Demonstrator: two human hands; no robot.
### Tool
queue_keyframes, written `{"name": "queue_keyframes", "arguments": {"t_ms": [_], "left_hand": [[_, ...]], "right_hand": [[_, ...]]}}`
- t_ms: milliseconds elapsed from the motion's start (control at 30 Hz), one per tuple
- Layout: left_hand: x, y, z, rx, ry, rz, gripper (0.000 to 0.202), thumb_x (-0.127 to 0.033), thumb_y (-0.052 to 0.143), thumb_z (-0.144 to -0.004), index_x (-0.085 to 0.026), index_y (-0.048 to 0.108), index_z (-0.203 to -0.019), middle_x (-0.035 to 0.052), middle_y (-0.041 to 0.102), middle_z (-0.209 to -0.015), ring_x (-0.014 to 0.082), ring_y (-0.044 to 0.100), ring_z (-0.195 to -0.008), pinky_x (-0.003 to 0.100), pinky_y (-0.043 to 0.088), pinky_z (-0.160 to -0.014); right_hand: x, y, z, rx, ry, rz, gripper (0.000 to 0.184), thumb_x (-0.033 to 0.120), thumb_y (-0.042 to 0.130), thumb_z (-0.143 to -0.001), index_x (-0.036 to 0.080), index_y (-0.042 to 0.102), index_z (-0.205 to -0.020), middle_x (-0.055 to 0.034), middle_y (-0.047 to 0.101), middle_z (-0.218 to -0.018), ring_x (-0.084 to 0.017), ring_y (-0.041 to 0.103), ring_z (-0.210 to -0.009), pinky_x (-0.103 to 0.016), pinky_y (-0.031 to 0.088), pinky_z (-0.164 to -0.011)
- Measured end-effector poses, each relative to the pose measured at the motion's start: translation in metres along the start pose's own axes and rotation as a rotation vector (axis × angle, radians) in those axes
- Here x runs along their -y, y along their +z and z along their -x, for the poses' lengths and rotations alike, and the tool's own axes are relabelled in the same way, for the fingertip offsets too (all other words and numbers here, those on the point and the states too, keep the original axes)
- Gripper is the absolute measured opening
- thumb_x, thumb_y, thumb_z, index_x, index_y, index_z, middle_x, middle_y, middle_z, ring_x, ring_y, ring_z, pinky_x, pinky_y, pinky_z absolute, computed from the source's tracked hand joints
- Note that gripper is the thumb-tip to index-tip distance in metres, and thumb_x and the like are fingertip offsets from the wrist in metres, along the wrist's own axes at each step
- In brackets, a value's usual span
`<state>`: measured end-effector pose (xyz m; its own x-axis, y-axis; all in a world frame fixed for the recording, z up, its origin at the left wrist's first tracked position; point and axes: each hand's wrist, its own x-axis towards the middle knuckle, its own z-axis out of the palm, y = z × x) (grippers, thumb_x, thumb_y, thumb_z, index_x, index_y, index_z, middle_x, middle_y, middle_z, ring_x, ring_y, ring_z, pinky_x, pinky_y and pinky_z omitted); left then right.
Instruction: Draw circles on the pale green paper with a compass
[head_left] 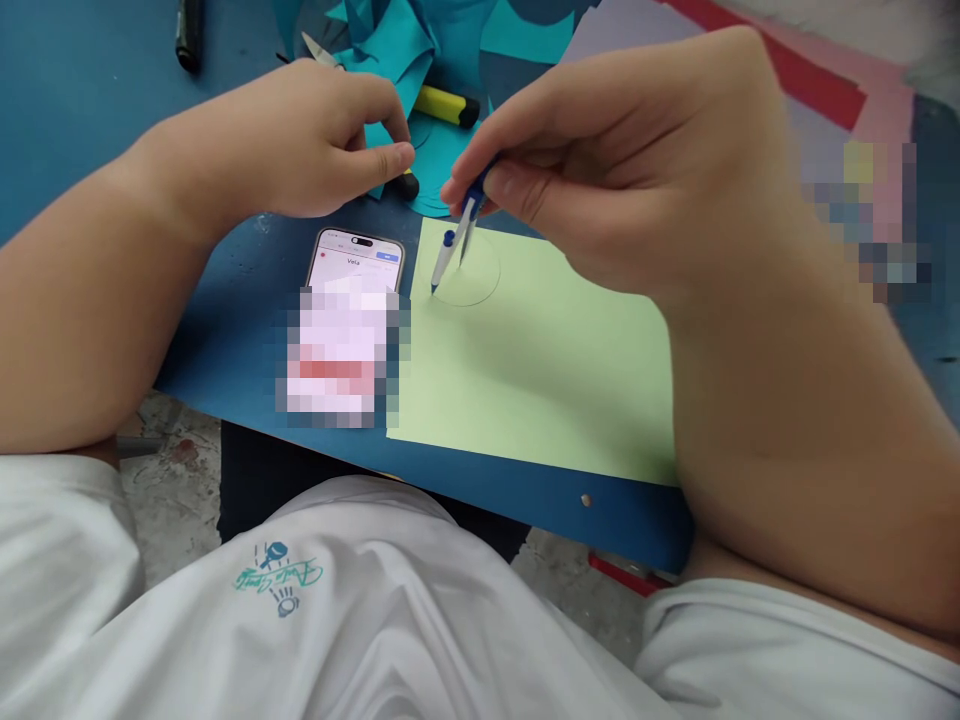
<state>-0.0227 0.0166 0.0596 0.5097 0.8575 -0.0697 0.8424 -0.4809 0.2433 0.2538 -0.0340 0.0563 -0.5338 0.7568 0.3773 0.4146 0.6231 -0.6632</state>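
Right hand (637,150) pinches the compass (464,211) by its top, likely for easy pivoting, around eleven o'clock on green paper (555,370); left hand (322,140), apart, curls loosely, seemingly empty.

Sheet of paper (540,390) on the surface (67,110), near edge of sheet just in from surface's near edge. Phone (356,262) just left of it. Compass (442,262) in right hand (622,160), both legs down at sheet's far-left corner. Left hand (322,135) beyond phone's far end. Paper scraps (382,40) behind sheet, tool handle (442,105) among them. Marker (187,40) far left; stacked sheets (810,80) far right, behind right hand.
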Motion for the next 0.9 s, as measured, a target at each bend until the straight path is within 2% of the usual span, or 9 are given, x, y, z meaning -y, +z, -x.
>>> {"name": "queue_keyframes", "arguments": {"t_ms": [267, 433, 500, 633, 700, 733, 800, 867, 900], "left_hand": [[0.001, -0.001, 0.002, -0.021, 0.008, 0.031, 0.063, -0.050, 0.051, -0.126, -0.018, 0.066, -0.178, 0.0138, 0.085, -0.119, 0.0335, 0.079, -0.109, 0.049, 0.058, -0.105], [0.002, 0.001, 0.001, -0.009, -0.001, 0.014, 0.061, -0.052, 0.054, -0.127, -0.019, 0.067, -0.177, 0.0155, 0.086, -0.129, 0.0374, 0.080, -0.123, 0.048, 0.061, -0.107], [0.001, 0.001, 0.001, 0.010, -0.015, 0.009, 0.061, -0.053, 0.053, -0.127, -0.020, 0.065, -0.178, 0.0159, 0.086, -0.132, 0.0390, 0.080, -0.127, 0.050, 0.063, -0.108], [-0.005, -0.005, 0.007, 0.029, -0.179, -0.012, 0.064, -0.060, 0.048, -0.127, -0.020, 0.066, -0.174, 0.0204, 0.083, -0.145, 0.0462, 0.077, -0.141, 0.063, 0.063, -0.118], [-0.008, -0.011, 0.014, 0.065, -0.252, -0.072, 0.077, -0.069, 0.038, -0.126, -0.017, 0.059, -0.179, 0.0280, 0.076, -0.159, 0.0551, 0.073, -0.149, 0.072, 0.061, -0.120], [-0.009, -0.014, 0.019, 0.110, -0.310, -0.112, 0.084, -0.074, 0.037, -0.124, -0.017, 0.052, -0.183, 0.0306, 0.074, -0.161, 0.0593, 0.072, -0.149, 0.075, 0.060, -0.119], [-0.014, -0.019, 0.029, 0.180, -0.296, -0.183, 0.104, -0.091, 0.040, -0.116, -0.017, 0.043, -0.189, 0.0291, 0.080, -0.141, 0.0619, 0.080, -0.131, 0.073, 0.064, -0.107], [-0.021, -0.020, 0.040, 0.273, -0.263, -0.245, 0.118, -0.103, 0.044, -0.107, -0.024, 0.035, -0.194, 0.0164, 0.081, -0.103, 0.0556, 0.085, -0.106, 0.068, 0.066, -0.097], [-0.025, -0.018, 0.046, 0.300, -0.255, -0.250, 0.118, -0.104, 0.045, -0.106, -0.028, 0.034, -0.195, 0.0124, 0.078, -0.093, 0.0538, 0.084, -0.101, 0.068, 0.065, -0.096]], "right_hand": [[-0.006, -0.002, -0.002, -0.092, 0.048, 0.268, 0.027, 0.019, 0.076, -0.107, 0.032, 0.097, -0.118, 0.0010, 0.091, -0.110, -0.029, 0.090, -0.109, -0.046, 0.072, -0.097], [-0.004, -0.016, -0.002, -0.076, 0.251, 0.460, 0.018, 0.036, 0.076, -0.114, 0.041, 0.093, -0.116, 0.0005, 0.090, -0.118, -0.035, 0.088, -0.111, -0.060, 0.072, -0.113], [-0.005, -0.025, 0.001, -0.057, 0.277, 0.518, 0.018, 0.043, 0.074, -0.116, 0.046, 0.091, -0.110, 0.0016, 0.090, -0.111, -0.035, 0.087, -0.111, -0.062, 0.068, -0.120], [-0.005, -0.039, 0.006, 0.005, 0.195, 0.622, 0.012, 0.039, 0.080, -0.108, 0.034, 0.084, -0.098, 0.0025, 0.086, -0.094, -0.034, 0.088, -0.104, -0.072, 0.064, -0.129], [-0.001, -0.041, 0.009, 0.032, 0.176, 0.688, 0.010, 0.038, 0.082, -0.105, 0.029, 0.081, -0.100, 0.0007, 0.087, -0.097, -0.035, 0.088, -0.103, -0.074, 0.066, -0.122], [0.002, -0.041, 0.011, 0.047, 0.172, 0.716, 0.010, 0.040, 0.082, -0.106, 0.030, 0.081, -0.103, -0.0009, 0.087, -0.100, -0.036, 0.087, -0.102, -0.070, 0.069, -0.114], [0.009, -0.038, 0.014, 0.059, 0.149, 0.745, 0.014, 0.045, 0.081, -0.106, 0.032, 0.078, -0.106, -0.0028, 0.085, -0.097, -0.036, 0.084, -0.096, -0.059, 0.070, -0.093], [0.014, -0.032, 0.016, 0.069, 0.137, 0.717, 0.015, 0.046, 0.082, -0.106, 0.033, 0.075, -0.106, -0.0027, 0.082, -0.091, -0.034, 0.081, -0.090, -0.052, 0.065, -0.081], [0.014, -0.029, 0.017, 0.072, 0.142, 0.682, 0.016, 0.045, 0.084, -0.104, 0.034, 0.073, -0.105, -0.0022, 0.080, -0.088, -0.034, 0.079, -0.087, -0.051, 0.064, -0.079]]}}
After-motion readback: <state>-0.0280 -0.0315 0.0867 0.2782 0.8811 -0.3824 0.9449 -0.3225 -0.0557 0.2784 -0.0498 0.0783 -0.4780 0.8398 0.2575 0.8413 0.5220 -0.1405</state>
